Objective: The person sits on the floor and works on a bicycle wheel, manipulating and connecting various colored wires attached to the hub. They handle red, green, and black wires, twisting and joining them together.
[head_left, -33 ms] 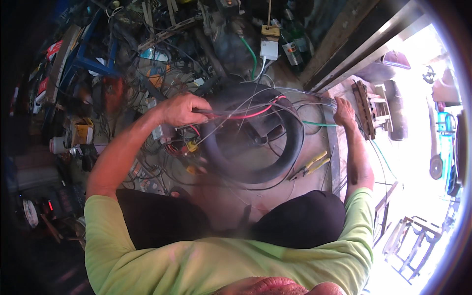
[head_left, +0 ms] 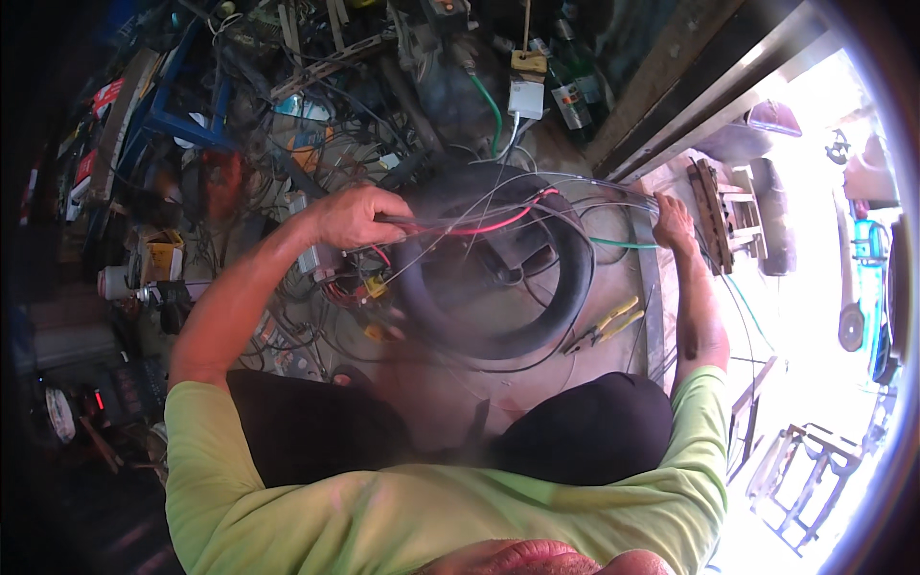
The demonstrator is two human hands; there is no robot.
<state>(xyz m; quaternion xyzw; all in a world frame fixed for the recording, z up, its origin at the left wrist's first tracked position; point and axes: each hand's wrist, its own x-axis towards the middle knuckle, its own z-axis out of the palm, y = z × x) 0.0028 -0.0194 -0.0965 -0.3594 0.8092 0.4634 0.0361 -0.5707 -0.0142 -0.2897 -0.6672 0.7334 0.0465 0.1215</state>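
Note:
A bundle of thin grey and black wires [head_left: 599, 180], with a red wire [head_left: 484, 228] among them, stretches between my hands over a black tyre [head_left: 572, 287] lying on the floor. At the left end, my left hand [head_left: 359, 217] is closed round the bundle. My right hand [head_left: 674, 223] grips the other end near the doorway. Inside the tyre sits a dark object [head_left: 513, 257] that I cannot make out. Pliers with yellow handles [head_left: 606, 326] rest on the floor to the right of the tyre, apart from both hands.
Tangled wires and a small metal box [head_left: 316, 259] crowd the floor at left. A white socket box [head_left: 524, 99] and glass bottles [head_left: 572, 107] are beyond the tyre. At right, past the door sill [head_left: 655, 326], a wooden frame [head_left: 743, 225] stands in bright light.

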